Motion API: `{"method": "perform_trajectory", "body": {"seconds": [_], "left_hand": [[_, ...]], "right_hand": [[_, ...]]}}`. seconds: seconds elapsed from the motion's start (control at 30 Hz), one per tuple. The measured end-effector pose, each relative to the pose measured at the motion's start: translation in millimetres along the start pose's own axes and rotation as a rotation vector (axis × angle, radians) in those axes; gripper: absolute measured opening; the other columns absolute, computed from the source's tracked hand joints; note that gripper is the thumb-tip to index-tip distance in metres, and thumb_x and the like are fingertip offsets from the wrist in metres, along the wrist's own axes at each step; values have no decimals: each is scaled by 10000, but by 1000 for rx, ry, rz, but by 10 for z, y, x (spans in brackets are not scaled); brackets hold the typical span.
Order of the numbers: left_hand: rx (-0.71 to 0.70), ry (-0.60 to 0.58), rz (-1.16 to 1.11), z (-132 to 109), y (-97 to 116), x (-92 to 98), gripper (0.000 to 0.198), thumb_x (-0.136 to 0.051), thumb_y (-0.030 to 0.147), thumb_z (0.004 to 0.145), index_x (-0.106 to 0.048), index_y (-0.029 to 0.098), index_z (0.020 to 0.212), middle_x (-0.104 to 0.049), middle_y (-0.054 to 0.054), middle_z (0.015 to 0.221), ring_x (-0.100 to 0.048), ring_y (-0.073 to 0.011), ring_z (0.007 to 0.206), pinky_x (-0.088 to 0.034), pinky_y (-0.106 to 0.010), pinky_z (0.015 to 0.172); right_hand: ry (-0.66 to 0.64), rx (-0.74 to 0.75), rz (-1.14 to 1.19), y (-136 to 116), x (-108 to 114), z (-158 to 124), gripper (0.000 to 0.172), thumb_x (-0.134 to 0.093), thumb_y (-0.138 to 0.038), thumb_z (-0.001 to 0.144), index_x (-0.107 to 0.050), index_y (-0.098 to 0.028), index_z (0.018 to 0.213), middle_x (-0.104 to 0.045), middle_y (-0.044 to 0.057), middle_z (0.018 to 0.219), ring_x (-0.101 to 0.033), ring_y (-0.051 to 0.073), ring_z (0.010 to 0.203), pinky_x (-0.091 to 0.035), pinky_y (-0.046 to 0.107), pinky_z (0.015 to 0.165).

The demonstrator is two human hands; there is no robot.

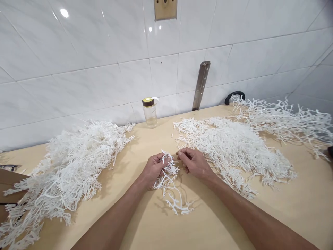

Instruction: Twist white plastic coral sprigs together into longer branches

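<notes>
My left hand (151,172) is closed around a small bunch of white branched plastic sprigs (171,169), with some strands sticking up past the thumb. A longer strand of the bunch (179,205) trails down toward the tabletop. Just to the right, my right hand (197,165) has its thumb and index finger pressed together in a pinch; whatever may be between them is too small to make out. A small gap separates the two hands, and both are low over the wooden table (158,232).
Large heaps of white sprigs lie at left (78,166) and right (236,146), with longer branches (286,119) at far right. Against the tiled wall stand a clear bottle (150,117) and a metal strip (201,86). A black curved handle (234,94) and a brown box (11,184) also show.
</notes>
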State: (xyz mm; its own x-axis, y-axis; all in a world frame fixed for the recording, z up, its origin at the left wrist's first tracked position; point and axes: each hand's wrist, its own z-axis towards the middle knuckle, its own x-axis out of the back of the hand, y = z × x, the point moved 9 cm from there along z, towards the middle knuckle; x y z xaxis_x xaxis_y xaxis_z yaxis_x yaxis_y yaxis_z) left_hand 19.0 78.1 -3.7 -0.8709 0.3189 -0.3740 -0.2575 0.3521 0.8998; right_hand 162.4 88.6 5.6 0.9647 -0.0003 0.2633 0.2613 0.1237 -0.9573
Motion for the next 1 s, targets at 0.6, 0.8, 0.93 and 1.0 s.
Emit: {"method": "perform_trajectory", "body": {"seconds": [0.6, 0.8, 0.93, 1.0], "left_hand": [[26, 68, 155, -24, 38, -42, 434, -834, 475, 610, -591, 127, 700, -556, 8, 530, -491, -86, 432, -409, -210, 458], [12, 37, 149, -21, 30, -39, 396, -822, 440, 640, -608, 132, 767, -588, -4, 579, -533, -110, 464, -418, -215, 457], [5, 52, 183, -24, 43, -34, 400, -815, 456, 646, -604, 131, 748, -582, 1, 560, -510, -93, 440, -401, -199, 438], [10, 58, 196, -27, 43, -37, 396, -823, 443, 636, -605, 132, 750, -583, 3, 558, -503, -90, 431, -402, -199, 432]], "right_hand": [[-120, 27, 69, -225, -88, -54, 236, -604, -368, 828, -703, -154, 835, -610, -7, 618, -543, 104, 452, -485, 218, 426], [-173, 22, 64, -271, -103, -63, 200, -606, -324, 812, -693, -146, 796, -597, -19, 589, -528, 86, 438, -452, 192, 424], [-175, 45, 66, -298, -107, -77, 178, -575, -297, 827, -670, -155, 776, -603, -19, 605, -526, 83, 448, -439, 184, 421], [-164, 63, 43, -311, -98, -78, 158, -572, -275, 823, -657, -158, 757, -593, -24, 581, -525, 86, 449, -431, 182, 418]]}}
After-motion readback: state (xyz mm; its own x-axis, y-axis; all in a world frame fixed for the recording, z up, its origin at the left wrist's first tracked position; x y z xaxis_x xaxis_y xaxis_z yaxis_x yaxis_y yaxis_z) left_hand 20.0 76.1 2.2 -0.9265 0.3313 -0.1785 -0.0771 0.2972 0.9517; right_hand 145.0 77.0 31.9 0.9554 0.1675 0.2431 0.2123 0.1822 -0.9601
